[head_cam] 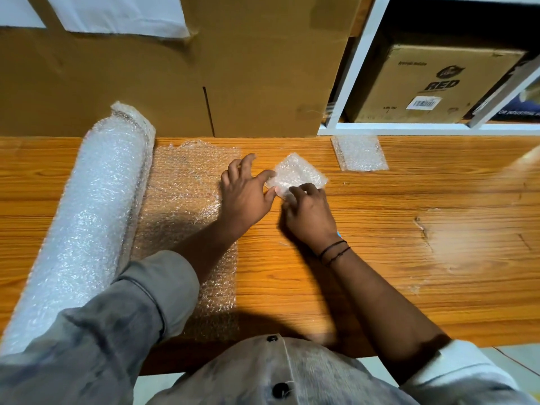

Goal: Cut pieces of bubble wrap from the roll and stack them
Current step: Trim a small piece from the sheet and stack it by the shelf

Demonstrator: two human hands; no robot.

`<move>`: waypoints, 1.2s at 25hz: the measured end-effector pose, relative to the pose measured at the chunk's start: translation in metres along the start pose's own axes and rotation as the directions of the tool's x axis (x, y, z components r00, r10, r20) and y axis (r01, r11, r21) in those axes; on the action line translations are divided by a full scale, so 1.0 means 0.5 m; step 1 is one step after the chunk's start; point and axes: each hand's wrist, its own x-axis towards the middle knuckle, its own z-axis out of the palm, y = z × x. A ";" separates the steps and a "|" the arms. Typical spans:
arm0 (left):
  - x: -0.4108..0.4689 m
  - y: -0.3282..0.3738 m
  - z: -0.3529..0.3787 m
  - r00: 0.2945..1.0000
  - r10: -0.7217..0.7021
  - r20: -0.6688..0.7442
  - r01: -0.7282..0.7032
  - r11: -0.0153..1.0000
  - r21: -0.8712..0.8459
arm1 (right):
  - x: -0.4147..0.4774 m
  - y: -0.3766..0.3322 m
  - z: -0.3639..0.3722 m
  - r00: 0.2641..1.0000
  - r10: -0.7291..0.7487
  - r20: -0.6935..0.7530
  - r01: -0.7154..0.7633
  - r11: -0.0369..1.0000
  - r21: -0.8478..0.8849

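1. Wooden table (380,258): spans the frame; carries every task item.

2. Large cardboard box (175,83): stands at 12 o'clock, against the table's far edge.

3. White shelf unit (365,54): at 1 o'clock. Contents: 1 printed carton (432,83), marked "RED".

4. Bubble wrap roll (87,223): at 9 o'clock, long axis running 7 to 1 o'clock. Its unrolled sheet (187,200) lies flat to the right, under the left forearm.

5. Stack of cut pieces (361,153): flat at 1 o'clock, near the far edge, apart from both hands. Count of layers not discernible.

6. Left hand (245,191): fingers spread wide, thumb and forefinger touching the left corner of the cut piece.

7. Right hand (309,211): fingertips pinched narrow on the near edge of the same piece.

8. Cut piece of bubble wrap (298,173): centre, small square, partly lifted between both hands. The stack lies toward 2 o'clock from it; the right hand is the nearer. Judgement: next step is carrying it there.
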 end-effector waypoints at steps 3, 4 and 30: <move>-0.022 0.004 0.011 0.999 -0.047 0.002 0.047 0.999 -0.009 | 0.019 -0.012 -0.033 0.988 0.127 -0.086 -0.104 0.969 0.225; -0.024 0.004 0.013 0.998 -0.065 0.020 0.066 0.998 -0.010 | 0.029 -0.010 -0.047 0.979 0.169 -0.112 -0.147 0.972 0.183; 0.016 0.048 -0.020 0.963 -0.241 0.120 0.266 0.918 -0.293 | 0.152 0.022 -0.097 0.888 0.398 0.233 -0.430 0.534 0.728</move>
